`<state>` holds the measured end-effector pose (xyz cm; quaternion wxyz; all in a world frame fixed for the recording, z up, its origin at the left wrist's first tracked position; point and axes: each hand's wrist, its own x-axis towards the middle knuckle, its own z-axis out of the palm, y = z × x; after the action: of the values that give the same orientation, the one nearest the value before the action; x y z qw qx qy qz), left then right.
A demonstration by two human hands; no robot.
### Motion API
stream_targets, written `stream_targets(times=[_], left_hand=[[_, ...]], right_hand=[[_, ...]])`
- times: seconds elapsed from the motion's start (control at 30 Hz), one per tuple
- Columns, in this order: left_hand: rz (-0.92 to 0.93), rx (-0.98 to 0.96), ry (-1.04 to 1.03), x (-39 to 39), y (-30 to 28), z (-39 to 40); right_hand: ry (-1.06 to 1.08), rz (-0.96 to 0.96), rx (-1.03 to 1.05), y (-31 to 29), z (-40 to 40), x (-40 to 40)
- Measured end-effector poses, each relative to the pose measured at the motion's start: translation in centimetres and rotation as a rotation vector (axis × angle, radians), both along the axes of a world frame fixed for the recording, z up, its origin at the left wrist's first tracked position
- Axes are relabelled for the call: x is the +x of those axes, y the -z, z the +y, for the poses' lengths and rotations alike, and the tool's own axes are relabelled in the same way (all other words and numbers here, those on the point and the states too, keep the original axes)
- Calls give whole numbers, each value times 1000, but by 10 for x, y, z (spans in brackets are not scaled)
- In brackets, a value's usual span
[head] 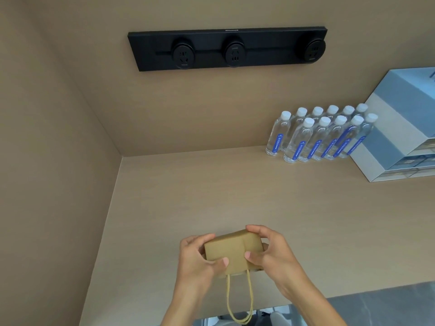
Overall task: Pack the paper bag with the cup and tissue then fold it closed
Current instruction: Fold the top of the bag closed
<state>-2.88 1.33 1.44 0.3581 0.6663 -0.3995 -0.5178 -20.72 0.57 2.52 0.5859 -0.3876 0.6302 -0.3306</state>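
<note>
A broad beige wood-grain counter fills the scene, walled in the same tone on the left and far sides, with a long black socket strip mounted high on the far wall. At the far right stands a pale blue-and-white box stack, and just left of it a cluster of clear plastic water bottles with white caps and blue labels, well apart from the work. Near the front edge sits the small brown kraft paper bag, its top already turned over toward the person so the folded panel faces up; its twisted paper handles dangle off the near edge of the counter. The cup and tissue cannot be seen — presumably they are inside, though nothing here proves it. The left hand wraps the bag's left end, fingers curled behind and thumb pressed flat on the folded panel; the right hand clasps the right end likewise, fingertips over the far top corner, thumb bearing down on the near face. The step looks like creasing the fold shut. To do it well, I would keep both thumbs pinning the flap while sliding them outward along the crease, pressing evenly so the fold sets square — and gently enough not to crush whatever sits within.
</note>
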Motion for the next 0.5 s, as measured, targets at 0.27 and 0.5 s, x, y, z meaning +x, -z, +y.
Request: stream_targets(times=[0.27, 0.5], left_hand=[[-190, -87, 71, 4, 16, -13], [-264, -172, 99, 11, 24, -13]], right_hand=[[-69, 182, -165, 19, -9, 2], [-140, 208, -262, 32, -21, -5]])
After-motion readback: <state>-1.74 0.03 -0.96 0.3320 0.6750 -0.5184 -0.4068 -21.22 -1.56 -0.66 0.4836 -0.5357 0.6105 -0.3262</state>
